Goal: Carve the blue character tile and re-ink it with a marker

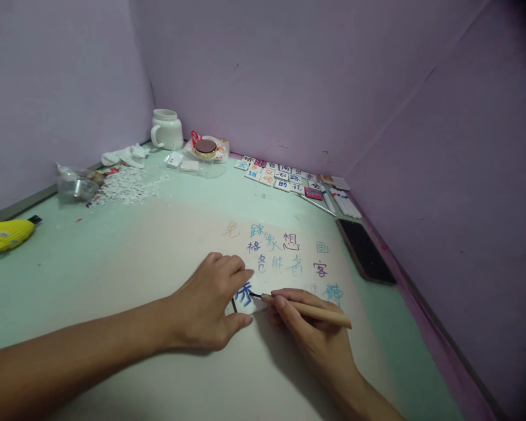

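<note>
A pale sheet of paper (pixel 166 251) lies on the green table, with several coloured characters written on its right part. My right hand (pixel 307 330) is closed on a thin wooden brush (pixel 315 313); its dark tip touches the paper by a blue character (pixel 244 295). My left hand (pixel 208 304) rests on the sheet just left of that character, fingers bent and spread around it, thumb below it, holding nothing.
A black phone (pixel 364 250) lies at the right edge. Character tiles (pixel 280 174) and pens line the back wall. A white mug (pixel 166 130), a wrapped round tin (pixel 206 147), torn paper bits (pixel 125 186), a plastic bag and a yellow object (pixel 4 235) sit left.
</note>
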A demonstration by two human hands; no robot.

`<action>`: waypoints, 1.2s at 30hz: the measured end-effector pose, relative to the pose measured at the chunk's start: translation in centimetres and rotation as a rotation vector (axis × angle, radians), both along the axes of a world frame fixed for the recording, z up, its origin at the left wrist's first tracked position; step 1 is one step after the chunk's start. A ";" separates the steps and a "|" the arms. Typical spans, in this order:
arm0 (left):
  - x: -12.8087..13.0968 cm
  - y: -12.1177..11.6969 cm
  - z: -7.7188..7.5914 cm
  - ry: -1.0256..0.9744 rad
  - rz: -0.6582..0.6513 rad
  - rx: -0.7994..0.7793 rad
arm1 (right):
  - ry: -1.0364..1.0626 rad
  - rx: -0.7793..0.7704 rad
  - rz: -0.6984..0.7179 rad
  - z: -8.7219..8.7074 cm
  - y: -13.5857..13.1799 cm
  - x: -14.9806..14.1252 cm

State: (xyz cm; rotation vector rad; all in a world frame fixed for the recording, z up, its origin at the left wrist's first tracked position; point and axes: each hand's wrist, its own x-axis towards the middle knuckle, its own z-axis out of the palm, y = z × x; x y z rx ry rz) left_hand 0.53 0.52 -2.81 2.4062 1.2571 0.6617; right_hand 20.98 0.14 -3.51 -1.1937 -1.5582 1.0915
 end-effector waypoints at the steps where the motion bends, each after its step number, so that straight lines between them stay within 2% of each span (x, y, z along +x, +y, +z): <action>1: 0.0 0.0 0.0 0.008 -0.007 -0.006 | -0.001 0.005 0.015 0.0 0.0 0.1; 5: 0.0 0.0 0.2 0.025 -0.027 -0.011 | -0.015 0.053 0.097 0.2 0.3 0.5; 11: -0.1 0.0 0.2 0.027 -0.041 -0.004 | -0.035 0.204 0.215 0.9 1.2 0.5; 17: -0.1 0.0 0.1 0.023 -0.033 -0.005 | 0.006 0.093 0.196 1.0 1.4 0.5; 24: -0.2 0.1 0.1 0.017 -0.043 -0.008 | 0.125 -0.049 0.292 0.2 1.9 2.1; 31: -0.3 0.1 -0.2 0.004 -0.035 0.010 | 0.238 -0.220 0.138 -1.0 2.1 2.7; 36: -0.4 0.0 -0.2 -0.005 -0.030 -0.001 | 0.229 -0.193 0.101 -0.8 2.0 2.3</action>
